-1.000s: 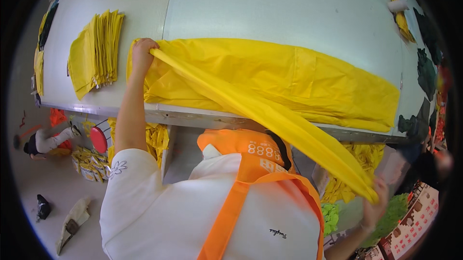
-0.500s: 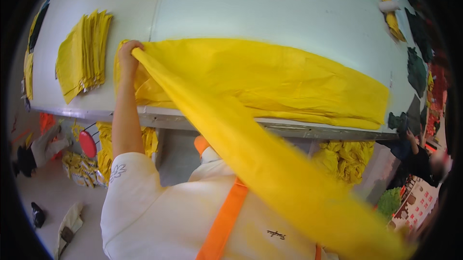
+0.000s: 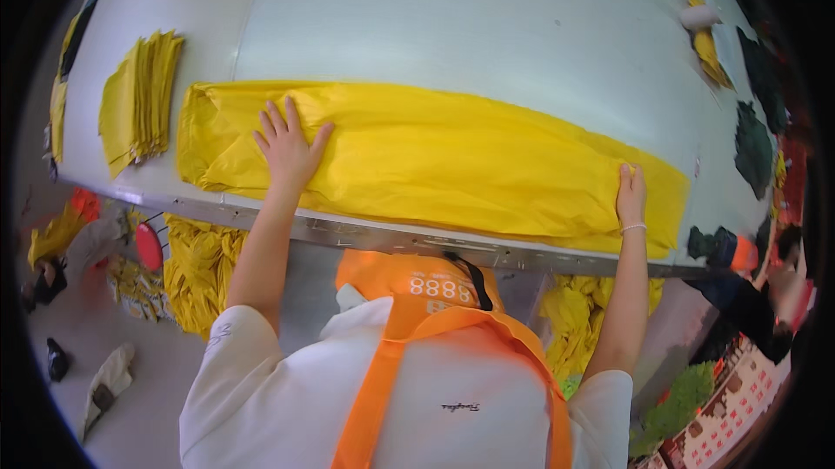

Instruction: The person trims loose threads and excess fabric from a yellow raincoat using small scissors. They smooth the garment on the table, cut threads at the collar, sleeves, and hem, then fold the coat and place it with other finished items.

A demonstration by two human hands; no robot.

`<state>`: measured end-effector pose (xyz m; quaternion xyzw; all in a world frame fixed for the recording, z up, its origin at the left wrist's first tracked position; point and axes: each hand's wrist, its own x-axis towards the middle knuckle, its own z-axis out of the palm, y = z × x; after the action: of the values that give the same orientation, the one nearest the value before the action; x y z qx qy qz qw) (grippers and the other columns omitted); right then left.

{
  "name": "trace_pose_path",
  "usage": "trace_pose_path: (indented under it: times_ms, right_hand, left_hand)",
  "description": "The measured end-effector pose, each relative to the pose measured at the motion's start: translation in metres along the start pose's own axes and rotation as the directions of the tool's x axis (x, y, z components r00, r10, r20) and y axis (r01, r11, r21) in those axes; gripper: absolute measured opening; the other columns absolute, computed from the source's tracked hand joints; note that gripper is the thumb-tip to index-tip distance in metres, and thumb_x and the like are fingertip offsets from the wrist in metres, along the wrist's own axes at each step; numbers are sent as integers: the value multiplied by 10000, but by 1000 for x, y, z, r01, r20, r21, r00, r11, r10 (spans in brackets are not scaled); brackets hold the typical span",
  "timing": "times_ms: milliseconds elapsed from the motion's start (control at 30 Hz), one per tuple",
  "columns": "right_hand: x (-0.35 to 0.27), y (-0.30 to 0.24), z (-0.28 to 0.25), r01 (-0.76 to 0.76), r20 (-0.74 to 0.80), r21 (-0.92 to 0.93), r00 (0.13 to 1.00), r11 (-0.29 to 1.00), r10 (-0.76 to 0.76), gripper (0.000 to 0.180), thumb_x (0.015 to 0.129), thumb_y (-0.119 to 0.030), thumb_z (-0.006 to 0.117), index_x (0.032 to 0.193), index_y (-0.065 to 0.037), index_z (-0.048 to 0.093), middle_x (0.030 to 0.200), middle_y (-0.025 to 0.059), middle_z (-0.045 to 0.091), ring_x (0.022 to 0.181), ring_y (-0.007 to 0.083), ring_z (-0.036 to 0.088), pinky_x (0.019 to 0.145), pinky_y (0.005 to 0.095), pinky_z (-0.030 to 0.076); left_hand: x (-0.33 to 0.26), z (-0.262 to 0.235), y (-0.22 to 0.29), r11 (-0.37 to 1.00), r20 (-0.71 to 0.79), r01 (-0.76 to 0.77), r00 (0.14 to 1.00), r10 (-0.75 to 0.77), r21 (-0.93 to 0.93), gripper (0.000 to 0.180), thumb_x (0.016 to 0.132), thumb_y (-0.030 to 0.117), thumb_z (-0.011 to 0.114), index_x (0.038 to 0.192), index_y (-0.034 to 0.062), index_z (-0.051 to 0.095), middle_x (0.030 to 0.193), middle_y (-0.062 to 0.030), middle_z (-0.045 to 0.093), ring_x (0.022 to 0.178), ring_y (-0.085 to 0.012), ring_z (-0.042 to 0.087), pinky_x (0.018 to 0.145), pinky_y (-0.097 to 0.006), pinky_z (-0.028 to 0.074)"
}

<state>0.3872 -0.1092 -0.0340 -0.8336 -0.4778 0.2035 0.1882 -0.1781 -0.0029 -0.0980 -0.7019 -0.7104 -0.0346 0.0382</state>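
A long folded strip of thin, creased yellow sheeting (image 3: 452,160) lies along the near side of the pale table (image 3: 487,17). My left hand (image 3: 291,152) rests flat on the strip's left part, fingers spread. Toward the right end, my right hand (image 3: 631,195) is on the same strip, its fingers drawn together and appearing to pinch the material; the thumb is hidden. Left of the strip stands a fanned stack of folded yellow pieces (image 3: 143,104) on the tabletop.
The table's metal edge (image 3: 391,236) runs just before me. Heaps of yellow material (image 3: 202,273) sit below it on both sides. Dark green pieces (image 3: 752,147) and a small white-and-yellow bundle (image 3: 709,43) lie at the right. Another person (image 3: 761,304) is at the far right.
The raised yellow length that stretched across my body now lies on the table over the strip. My left hand has moved right and spread flat; my right hand has come into view.
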Motion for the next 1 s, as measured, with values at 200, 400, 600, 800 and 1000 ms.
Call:
trace_pose_path:
  times_ms: [200, 400, 600, 800, 1000]
  right_hand:
    - [11, 55, 57, 18, -60, 8, 998, 1000, -18, 390, 941, -325, 456, 1138, 11, 483, 1047, 225, 575, 976, 362, 548, 819, 383, 427]
    - [-32, -11, -5, 306, -78, 79, 951, 949, -300, 420, 943, -261, 442, 1279, -9, 452, 1272, 199, 476, 1210, 333, 425, 1018, 389, 310]
    - [-30, -1, 87, 503, 53, -234, 861, 832, -505, 671, 777, -299, 638, 1374, -164, 364, 1431, 168, 289, 1327, 341, 256, 1056, 536, 187]
    - [-39, 3, 79, 411, 73, -177, 912, 894, -405, 584, 846, -410, 541, 1365, -193, 383, 1460, 119, 257, 1348, 329, 212, 1069, 546, 142]
    - [-73, 47, 45, 49, -497, 135, 867, 990, 25, 505, 865, -287, 557, 1261, -2, 427, 1296, 204, 388, 1179, 324, 379, 1012, 464, 260]
  left_hand:
    - [15, -12, -24, 956, 36, 240, 971, -238, -169, 742, 849, 556, 460, 1351, 21, 346, 1408, -222, 307, 1316, -366, 266, 1073, -481, 179]
    - [71, 19, -95, 942, -196, 324, 933, -301, 94, 731, 882, 553, 377, 1378, 20, 310, 1441, -189, 278, 1341, -302, 253, 1089, -463, 167]
    - [81, 95, -177, 902, 54, 250, 957, -286, 351, 824, 868, 644, 316, 1407, 24, 251, 1468, -178, 224, 1357, -315, 215, 1098, -446, 164]
    - [15, -59, 182, 785, -16, -421, 885, 466, -453, 701, 798, 313, 629, 1388, 88, 326, 1451, -135, 288, 1350, -352, 205, 1094, -498, 119]
    - [-73, -33, 303, 620, 244, -661, 576, 780, -423, 896, 672, 604, 638, 1396, 175, 331, 1499, -128, 154, 1378, -368, 90, 1054, -610, 59]
